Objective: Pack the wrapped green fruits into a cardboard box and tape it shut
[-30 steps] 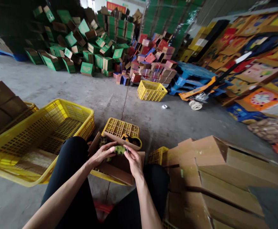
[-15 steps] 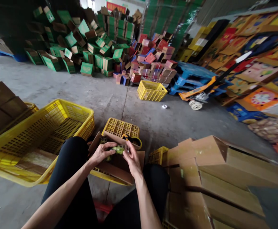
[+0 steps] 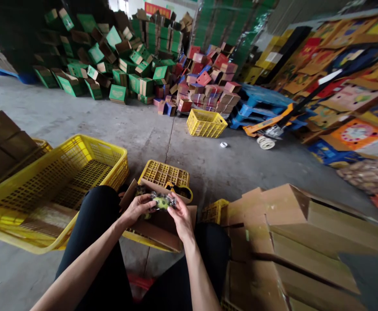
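Between my two hands is a green packet in clear, shiny plastic wrap with dark spots [image 3: 163,202]; what is inside I cannot make out. My left hand [image 3: 141,208] pinches its left end, and my right hand [image 3: 179,215] grips the right end. Below them an open cardboard box [image 3: 158,232] sits on an upturned yellow crate [image 3: 164,172]. Similar dark and green packets show in the box's left part, partly hidden by my left hand. A black and yellow tool with a loop handle [image 3: 185,192] lies at the box's far edge.
A large yellow crate [image 3: 111,155] stands at my left, with cardboard inside. Stacked cardboard boxes [image 3: 292,233] rise on my right. Farther off are a small yellow crate [image 3: 206,124], a white roll [image 3: 223,145], a pallet jack [image 3: 273,123] and heaped green boxes [image 3: 117,93].
The fingers of both hands have moved apart toward the packet's ends, so more of its green surface and plastic wrap now shows. The box and crates have stayed put.
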Demonstrator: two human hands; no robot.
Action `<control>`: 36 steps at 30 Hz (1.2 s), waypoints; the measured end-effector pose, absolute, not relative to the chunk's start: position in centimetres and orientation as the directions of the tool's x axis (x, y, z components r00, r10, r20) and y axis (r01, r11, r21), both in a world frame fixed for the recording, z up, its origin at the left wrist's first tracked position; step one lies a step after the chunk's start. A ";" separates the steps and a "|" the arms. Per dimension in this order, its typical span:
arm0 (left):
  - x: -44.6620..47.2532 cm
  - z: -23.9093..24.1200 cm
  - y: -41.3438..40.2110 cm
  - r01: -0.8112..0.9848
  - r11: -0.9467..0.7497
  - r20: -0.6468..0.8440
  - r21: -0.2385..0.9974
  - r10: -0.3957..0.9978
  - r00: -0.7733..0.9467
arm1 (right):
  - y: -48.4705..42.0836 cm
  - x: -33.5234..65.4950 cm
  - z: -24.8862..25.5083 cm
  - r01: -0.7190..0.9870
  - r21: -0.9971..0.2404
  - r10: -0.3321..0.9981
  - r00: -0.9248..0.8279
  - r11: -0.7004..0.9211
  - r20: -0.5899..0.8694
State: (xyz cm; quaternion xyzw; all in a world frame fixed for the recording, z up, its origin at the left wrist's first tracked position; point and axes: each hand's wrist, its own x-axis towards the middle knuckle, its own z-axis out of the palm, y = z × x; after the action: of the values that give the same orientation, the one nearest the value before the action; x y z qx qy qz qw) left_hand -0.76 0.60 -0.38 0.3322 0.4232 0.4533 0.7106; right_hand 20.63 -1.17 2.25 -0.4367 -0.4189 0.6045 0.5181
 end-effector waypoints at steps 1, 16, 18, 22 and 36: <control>-0.8 -0.3 0.6 -0.363 0.364 -0.294 0.858 0.927 0.233 | -1.2 20.6 2.2 -0.264 -0.958 0.992 -0.090 -0.108 -0.087; -0.8 1.2 0.1 -0.249 0.268 -0.198 0.931 0.942 0.271 | -1.6 20.5 2.7 -0.112 -0.979 0.980 -0.120 -0.172 -0.158; -0.9 1.3 0.1 -0.217 0.254 -0.196 0.942 0.946 0.259 | -1.5 20.4 3.1 -0.117 -0.978 0.978 -0.139 -0.174 -0.157; -1.0 1.6 0.1 -0.218 0.231 -0.174 0.948 0.952 0.251 | -1.4 20.5 3.5 -0.125 -0.978 0.980 -0.125 -0.169 -0.153; -0.4 2.2 0.1 -0.213 0.261 -0.200 0.942 0.942 0.270 | -0.9 20.7 1.7 -0.231 -0.940 0.952 0.118 -0.251 -0.283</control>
State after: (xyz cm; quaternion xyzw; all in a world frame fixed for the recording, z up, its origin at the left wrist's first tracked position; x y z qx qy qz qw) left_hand -0.38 0.12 2.18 0.4296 0.4243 0.4300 0.6712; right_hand 20.67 -0.91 1.70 -0.5429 -0.3318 0.5752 0.5142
